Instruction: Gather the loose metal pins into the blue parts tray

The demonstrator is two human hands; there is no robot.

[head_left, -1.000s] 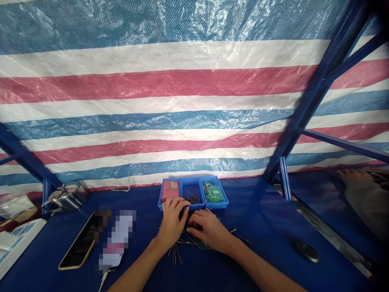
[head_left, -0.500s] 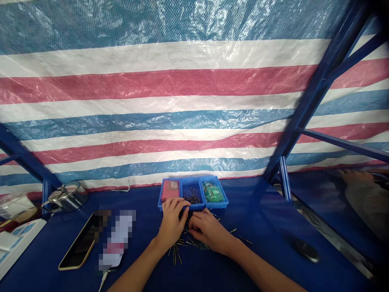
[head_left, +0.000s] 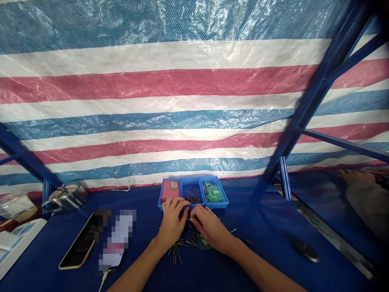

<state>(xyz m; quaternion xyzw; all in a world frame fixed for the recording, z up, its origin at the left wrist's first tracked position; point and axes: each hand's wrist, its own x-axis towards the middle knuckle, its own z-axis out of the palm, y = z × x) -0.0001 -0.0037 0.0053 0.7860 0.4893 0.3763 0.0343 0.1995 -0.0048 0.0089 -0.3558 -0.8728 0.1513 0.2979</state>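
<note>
Three small blue bins stand joined in a row. The middle bin [head_left: 191, 184] holds several thin dark rods [head_left: 194, 197] that look like drill bits. My left hand [head_left: 174, 217] is at the front of the left and middle bins, its fingers bent and the thumb close to the index finger; what they hold is hidden. Beside it, my right hand [head_left: 210, 225] is closed at the middle bin's front edge, and its fingertips hide whatever they pinch. More dark and gold bits [head_left: 176, 252] lie loose on the table, with a small clear plastic bag [head_left: 203, 242] partly under my right hand.
The left bin holds a red packet [head_left: 170, 190], the right bin green packets [head_left: 212, 192]. A phone [head_left: 78, 243], a blurred-out flat object [head_left: 117, 239] with a cable, and a lidded metal pot [head_left: 68, 197] are left. A black mouse [head_left: 305, 250] lies right. Another person's hand [head_left: 358, 177] is far right.
My right hand has moved slightly up and forward to the middle bin's edge, uncovering more of the plastic bag. My left hand has stayed nearly still.
</note>
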